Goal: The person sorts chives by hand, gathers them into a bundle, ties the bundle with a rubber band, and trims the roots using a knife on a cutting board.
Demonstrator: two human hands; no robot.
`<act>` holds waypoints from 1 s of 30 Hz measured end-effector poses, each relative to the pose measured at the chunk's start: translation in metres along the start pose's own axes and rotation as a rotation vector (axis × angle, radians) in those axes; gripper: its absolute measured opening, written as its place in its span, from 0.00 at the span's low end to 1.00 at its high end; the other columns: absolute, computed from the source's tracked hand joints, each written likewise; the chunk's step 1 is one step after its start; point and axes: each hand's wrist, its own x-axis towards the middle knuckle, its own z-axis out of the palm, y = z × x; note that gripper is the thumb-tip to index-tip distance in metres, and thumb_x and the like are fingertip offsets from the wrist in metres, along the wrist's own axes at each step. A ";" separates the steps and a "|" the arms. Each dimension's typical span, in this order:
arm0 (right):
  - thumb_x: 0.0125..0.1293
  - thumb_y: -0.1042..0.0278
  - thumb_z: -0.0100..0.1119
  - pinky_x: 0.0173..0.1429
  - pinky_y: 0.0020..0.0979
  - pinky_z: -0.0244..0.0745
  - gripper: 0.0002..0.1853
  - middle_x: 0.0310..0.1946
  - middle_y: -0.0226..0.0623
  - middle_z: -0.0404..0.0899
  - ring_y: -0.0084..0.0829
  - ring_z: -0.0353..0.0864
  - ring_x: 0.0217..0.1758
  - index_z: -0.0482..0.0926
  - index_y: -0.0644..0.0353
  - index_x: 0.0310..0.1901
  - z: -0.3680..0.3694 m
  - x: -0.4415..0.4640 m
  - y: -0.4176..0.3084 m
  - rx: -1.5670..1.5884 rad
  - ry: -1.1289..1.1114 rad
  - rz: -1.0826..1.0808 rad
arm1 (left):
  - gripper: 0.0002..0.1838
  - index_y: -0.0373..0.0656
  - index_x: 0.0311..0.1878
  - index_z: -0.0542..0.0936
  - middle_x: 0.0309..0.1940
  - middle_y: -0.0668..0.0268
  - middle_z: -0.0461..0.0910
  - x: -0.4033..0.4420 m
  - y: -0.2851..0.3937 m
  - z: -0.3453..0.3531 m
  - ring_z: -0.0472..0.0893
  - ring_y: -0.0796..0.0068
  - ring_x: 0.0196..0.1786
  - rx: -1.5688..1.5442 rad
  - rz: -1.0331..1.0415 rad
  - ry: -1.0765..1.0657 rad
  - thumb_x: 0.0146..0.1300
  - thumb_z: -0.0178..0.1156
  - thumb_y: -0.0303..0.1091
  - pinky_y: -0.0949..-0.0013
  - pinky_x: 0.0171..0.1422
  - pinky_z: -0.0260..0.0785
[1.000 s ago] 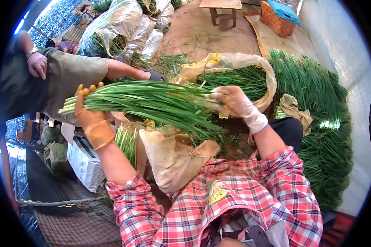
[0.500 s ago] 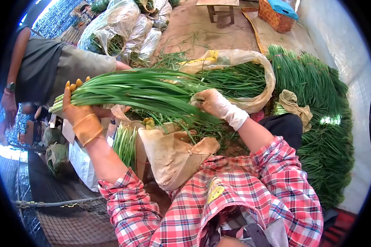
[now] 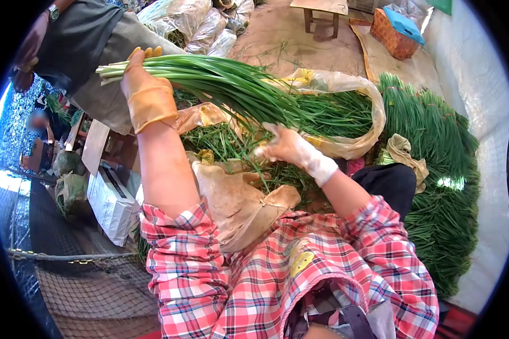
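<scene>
My left hand [image 3: 143, 85], in an orange rubber glove, is wrapped round the pale stem ends of a bunch of garlic chives [image 3: 220, 82]. The long green leaves stretch to the right and droop at their tips. Just below those tips is my right hand [image 3: 291, 150], in a white glove, with thumb and fingers apart and nothing gripped. Under the hands, loose chive leaves [image 3: 218, 141] lie scattered by a tan cloth [image 3: 232, 198] over my lap. A plastic bag [image 3: 373, 127] holding more chives [image 3: 336, 116] lies open beyond my right hand.
Stacked chive bundles [image 3: 435, 141] line the right side along a plastic sheet wall. A person in grey trousers [image 3: 104, 85] stands close at the left. A white box [image 3: 110, 206], a small wooden table [image 3: 320, 7] and an orange box [image 3: 395, 35] are around.
My left hand has carried the bunch up and to the right, away from me. My right hand has let go of the leaves and opened, shifting slightly down.
</scene>
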 end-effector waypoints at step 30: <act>0.66 0.44 0.49 0.64 0.43 0.66 0.37 0.60 0.52 0.67 0.39 0.71 0.59 0.57 0.66 0.66 0.009 -0.050 0.014 1.633 -0.782 -0.098 | 0.13 0.44 0.35 0.77 0.29 0.67 0.74 -0.222 -0.061 -0.074 0.77 0.66 0.42 0.726 0.819 -1.682 0.42 0.59 0.31 0.55 0.60 0.66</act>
